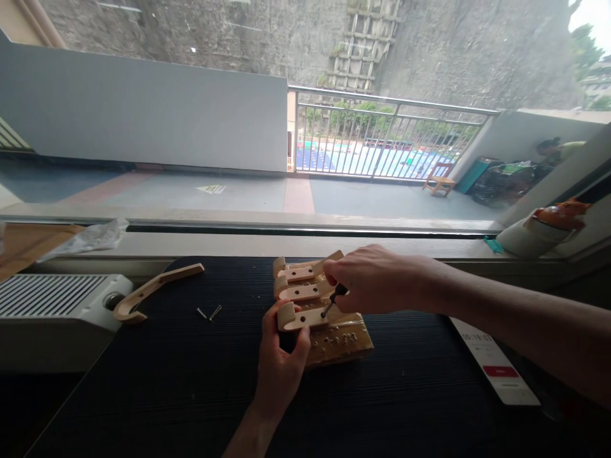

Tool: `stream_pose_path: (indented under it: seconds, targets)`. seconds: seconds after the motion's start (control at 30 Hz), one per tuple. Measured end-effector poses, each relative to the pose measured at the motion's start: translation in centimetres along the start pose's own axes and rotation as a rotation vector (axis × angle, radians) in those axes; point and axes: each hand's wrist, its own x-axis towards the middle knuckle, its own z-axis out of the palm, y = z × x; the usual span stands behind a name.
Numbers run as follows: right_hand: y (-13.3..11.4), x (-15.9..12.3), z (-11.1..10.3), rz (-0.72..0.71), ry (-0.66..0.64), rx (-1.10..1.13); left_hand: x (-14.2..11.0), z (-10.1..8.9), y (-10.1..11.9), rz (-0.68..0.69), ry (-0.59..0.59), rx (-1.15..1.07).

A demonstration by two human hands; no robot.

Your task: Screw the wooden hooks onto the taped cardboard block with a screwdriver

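My left hand [284, 359] grips the curled end of the nearest wooden hook [312, 317], thumb on the near side and fingers round the far side. In my right hand [365, 277] is a screwdriver [333, 301], its dark handle mostly hidden by my fingers. The tip meets the hook at its right-hand hole; whether a screw sits there I cannot make out. The hook lies on a block wrapped in shiny brown tape [341, 340], its near part dotted with holes. Two similar wooden hooks lie side by side on the block behind it, the middle one [300, 292] and the far one [296, 273].
Another wooden hook [157, 287] lies at the left of the black table [205, 388], with a few screws [214, 312] beside it. A phone [499, 366] showing a timer lies right, under my forearm. A bottle [534, 232] stands on the windowsill; a person is outside the glass.
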Motion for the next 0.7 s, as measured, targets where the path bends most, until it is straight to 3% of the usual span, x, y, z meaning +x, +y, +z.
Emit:
stream_pose_path:
  seconds: [0.23,0.4,0.53,0.7]
  targets:
    - [-1.1,0.1,-0.3,-0.140,-0.007,0.004,0.0,0.1,-0.1,-0.016,0.011,0.006]
    - [-1.0,1.0,0.9,-0.075,0.064,-0.022,0.0,0.1,-0.3,0.007,0.018,0.016]
    - [-0.8,1.0,0.7,0.005,0.070,-0.057,0.0,0.1,-0.2,0.032,0.013,0.012]
    - [-1.0,0.0,-0.4,-0.086,0.011,-0.068,0.0,0.0,0.0,0.035,0.009,0.019]
